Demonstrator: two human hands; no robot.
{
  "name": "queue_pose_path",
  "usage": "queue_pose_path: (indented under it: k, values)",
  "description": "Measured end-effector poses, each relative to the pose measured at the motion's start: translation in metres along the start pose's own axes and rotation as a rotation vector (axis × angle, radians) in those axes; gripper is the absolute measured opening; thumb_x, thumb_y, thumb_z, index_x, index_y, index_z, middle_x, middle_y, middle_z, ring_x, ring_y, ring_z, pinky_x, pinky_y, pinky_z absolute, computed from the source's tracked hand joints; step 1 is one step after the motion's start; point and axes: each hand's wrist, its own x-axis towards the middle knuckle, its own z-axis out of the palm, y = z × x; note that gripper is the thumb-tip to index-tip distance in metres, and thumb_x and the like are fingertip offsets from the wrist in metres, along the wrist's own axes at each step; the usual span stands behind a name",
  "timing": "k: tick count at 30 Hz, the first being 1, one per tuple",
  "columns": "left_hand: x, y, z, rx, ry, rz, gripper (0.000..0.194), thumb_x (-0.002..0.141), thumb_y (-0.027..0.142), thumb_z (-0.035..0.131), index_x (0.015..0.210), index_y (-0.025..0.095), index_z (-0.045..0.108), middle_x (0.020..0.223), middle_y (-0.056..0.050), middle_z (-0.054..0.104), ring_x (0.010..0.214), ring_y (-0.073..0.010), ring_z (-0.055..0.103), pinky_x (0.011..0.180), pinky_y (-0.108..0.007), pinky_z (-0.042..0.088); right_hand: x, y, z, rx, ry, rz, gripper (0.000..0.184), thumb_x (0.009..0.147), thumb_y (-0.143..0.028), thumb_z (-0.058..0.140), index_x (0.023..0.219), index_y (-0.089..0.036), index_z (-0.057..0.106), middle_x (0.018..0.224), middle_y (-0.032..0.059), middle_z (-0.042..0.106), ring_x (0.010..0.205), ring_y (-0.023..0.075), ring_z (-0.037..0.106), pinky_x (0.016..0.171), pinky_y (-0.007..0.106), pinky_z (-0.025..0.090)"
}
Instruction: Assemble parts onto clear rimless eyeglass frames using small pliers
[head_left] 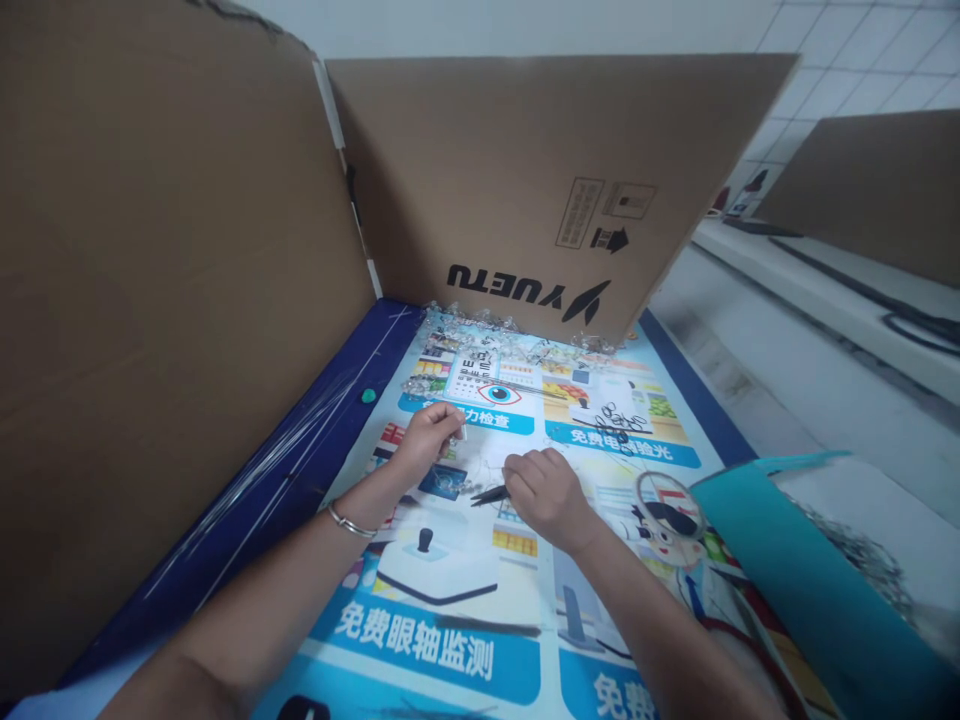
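Observation:
My left hand is closed in a pinch on a small clear bead-like piece above a printed poster that covers the table. A thin bracelet circles that wrist. My right hand is closed around a dark slim tool, tweezers or small pliers, whose tip points left toward the left hand. A fine wire or thread seems to run between the two hands, too thin to make out. Clear crystal beads lie in a heap at the poster's far edge.
Cardboard sheets stand as walls at the left and back. Small dark rings lie on the poster beyond my right hand. A teal folder or bag with more beads sits at the right. Thin wires lie on the blue strip.

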Motion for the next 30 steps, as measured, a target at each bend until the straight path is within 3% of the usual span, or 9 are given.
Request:
queue_pose_path:
  k: [8, 12, 16, 18, 24, 30]
  values:
    - [0.003, -0.005, -0.002, -0.051, 0.058, 0.003, 0.026, 0.07, 0.039, 0.057, 0.062, 0.016, 0.049, 0.053, 0.006, 0.048, 0.035, -0.0024, 0.033, 0.033, -0.016, 0.023, 0.004, 0.002, 0.002, -0.047, -0.191, 0.077, 0.011, 0.074, -0.009, 0.05, 0.066, -0.016, 0.051, 0.066, 0.004, 0.05, 0.066, 0.0163, 0.039, 0.06, 0.032, 0.023]
    - [0.002, -0.002, -0.001, -0.04, 0.078, 0.022, 0.025, 0.071, 0.039, 0.057, 0.063, 0.016, 0.049, 0.053, 0.006, 0.048, 0.035, -0.0026, 0.033, 0.033, -0.016, 0.023, 0.002, 0.004, 0.003, -0.064, -0.17, 0.119, 0.011, 0.072, -0.008, 0.05, 0.065, -0.016, 0.051, 0.067, 0.0046, 0.051, 0.067, 0.0165, 0.04, 0.062, 0.032, 0.024]
    - [-0.001, 0.006, -0.001, -0.013, 0.234, 0.111, 0.021, 0.072, 0.035, 0.056, 0.066, 0.017, 0.05, 0.054, 0.006, 0.047, 0.039, -0.0034, 0.035, 0.035, -0.015, 0.025, 0.0, 0.007, 0.004, -0.062, -0.106, 0.206, 0.008, 0.071, -0.01, 0.05, 0.066, -0.016, 0.051, 0.068, 0.0052, 0.052, 0.068, 0.0168, 0.041, 0.064, 0.032, 0.027]
    - [-0.004, 0.009, 0.0, 0.036, 0.251, 0.16, 0.019, 0.073, 0.034, 0.056, 0.066, 0.017, 0.051, 0.055, 0.005, 0.047, 0.04, -0.0039, 0.035, 0.036, -0.016, 0.027, 0.001, 0.008, 0.003, -0.034, -0.075, 0.243, 0.007, 0.07, -0.011, 0.049, 0.066, -0.016, 0.051, 0.067, 0.0048, 0.052, 0.068, 0.017, 0.042, 0.064, 0.032, 0.028]
    - [-0.014, 0.012, 0.01, 0.145, 0.003, 0.121, 0.019, 0.076, 0.034, 0.053, 0.067, 0.017, 0.053, 0.057, 0.004, 0.051, 0.043, -0.0053, 0.038, 0.041, -0.018, 0.03, 0.004, 0.002, -0.006, 0.14, 0.126, 0.207, 0.01, 0.071, -0.008, 0.047, 0.07, -0.018, 0.051, 0.076, 0.0029, 0.059, 0.069, 0.0147, 0.046, 0.063, 0.031, 0.029]
    - [-0.02, 0.014, 0.017, 0.16, -0.13, 0.108, 0.02, 0.076, 0.035, 0.052, 0.069, 0.017, 0.055, 0.061, 0.003, 0.055, 0.043, -0.0052, 0.038, 0.043, -0.018, 0.031, 0.004, -0.007, -0.008, 0.169, 0.148, 0.124, 0.012, 0.074, -0.008, 0.046, 0.073, -0.02, 0.05, 0.08, 0.0016, 0.06, 0.068, 0.0129, 0.047, 0.062, 0.031, 0.03]
